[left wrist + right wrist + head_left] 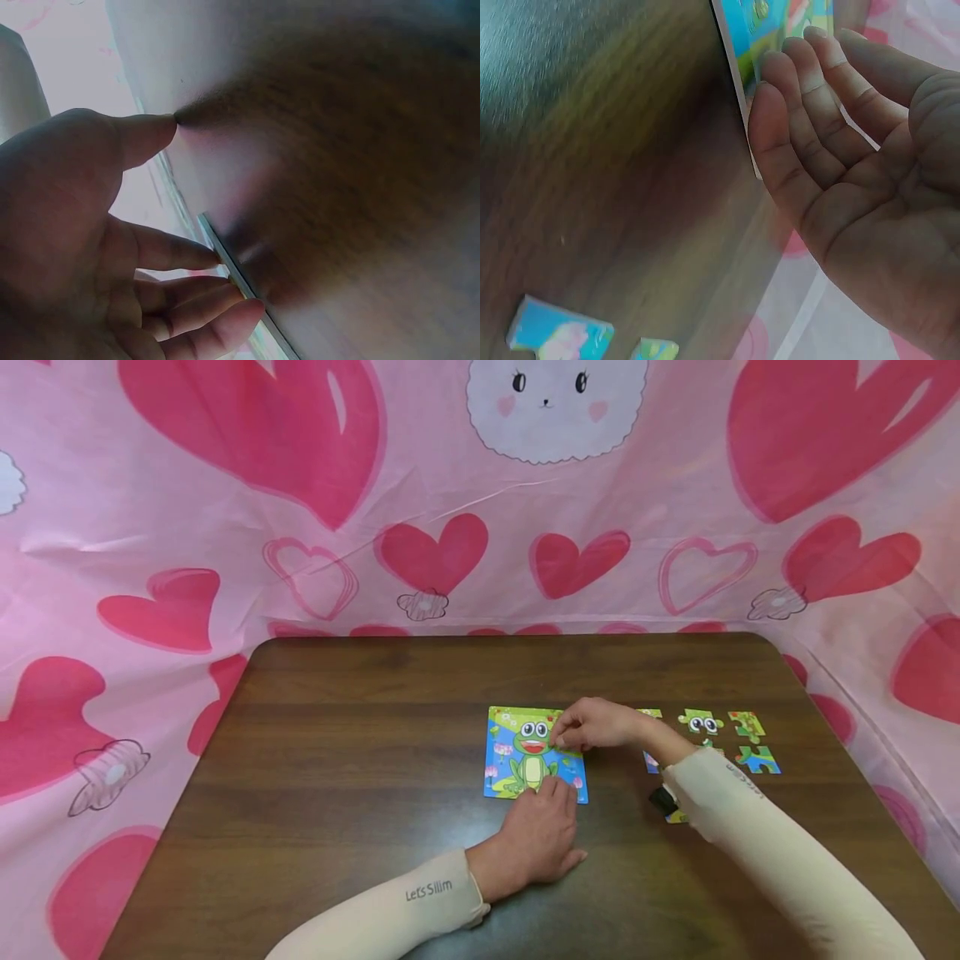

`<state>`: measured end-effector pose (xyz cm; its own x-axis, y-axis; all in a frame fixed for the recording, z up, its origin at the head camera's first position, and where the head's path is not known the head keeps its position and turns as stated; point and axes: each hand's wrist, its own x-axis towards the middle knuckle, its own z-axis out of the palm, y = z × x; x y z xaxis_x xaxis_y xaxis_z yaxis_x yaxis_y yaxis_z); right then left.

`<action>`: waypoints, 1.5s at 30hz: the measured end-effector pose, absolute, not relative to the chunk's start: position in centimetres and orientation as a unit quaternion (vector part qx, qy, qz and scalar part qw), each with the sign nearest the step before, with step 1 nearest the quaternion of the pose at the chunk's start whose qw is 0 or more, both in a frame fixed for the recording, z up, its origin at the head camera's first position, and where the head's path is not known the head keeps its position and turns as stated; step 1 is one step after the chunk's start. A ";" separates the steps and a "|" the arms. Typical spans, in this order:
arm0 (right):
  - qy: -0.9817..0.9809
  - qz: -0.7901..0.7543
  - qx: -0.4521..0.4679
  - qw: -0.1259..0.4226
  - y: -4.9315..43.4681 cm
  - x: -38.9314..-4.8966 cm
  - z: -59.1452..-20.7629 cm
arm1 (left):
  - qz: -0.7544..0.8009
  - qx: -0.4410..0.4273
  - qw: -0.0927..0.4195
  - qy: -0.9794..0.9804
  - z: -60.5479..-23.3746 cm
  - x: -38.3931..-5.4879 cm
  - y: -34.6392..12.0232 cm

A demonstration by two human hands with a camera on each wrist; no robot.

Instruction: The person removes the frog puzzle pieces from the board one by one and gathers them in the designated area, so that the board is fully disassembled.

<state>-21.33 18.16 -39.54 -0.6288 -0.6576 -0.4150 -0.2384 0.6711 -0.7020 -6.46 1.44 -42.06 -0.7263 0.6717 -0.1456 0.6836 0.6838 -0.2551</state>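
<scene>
A square frog-picture puzzle board (498,785) lies on the brown table, with a green frog on blue and pink flowers printed on it. My left hand (534,835) rests at the board's near edge. In the left wrist view its fingertips touch the thin board edge (247,289), while the thumb stands out to the side. Over the board's right part is my right hand (600,724), fingers bent and fingertips at the picture. The right wrist view shows these fingers (776,135) lightly curved beside the board, thumb close to the index fingertip and nothing visible between them.
Loose jigsaw pieces lie right of the board: one with frog eyes (702,723), a green and red one (747,725), a blue one (759,760), several others partly hidden by the right arm. A pink heart-print cloth (510,502) hangs behind the table (360,760).
</scene>
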 end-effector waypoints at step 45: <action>0.869 -0.269 -0.240 0.339 16.7 -20.2 -39.8 | -0.040 0.354 0.070 0.932 -41.7 -6.4 1.1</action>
<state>-20.19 16.67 -39.82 -0.6549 -0.6000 -0.4594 -0.2355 0.7397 -0.6304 -6.41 1.07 -41.67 -0.7397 0.6539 -0.1591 0.6650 0.7464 -0.0242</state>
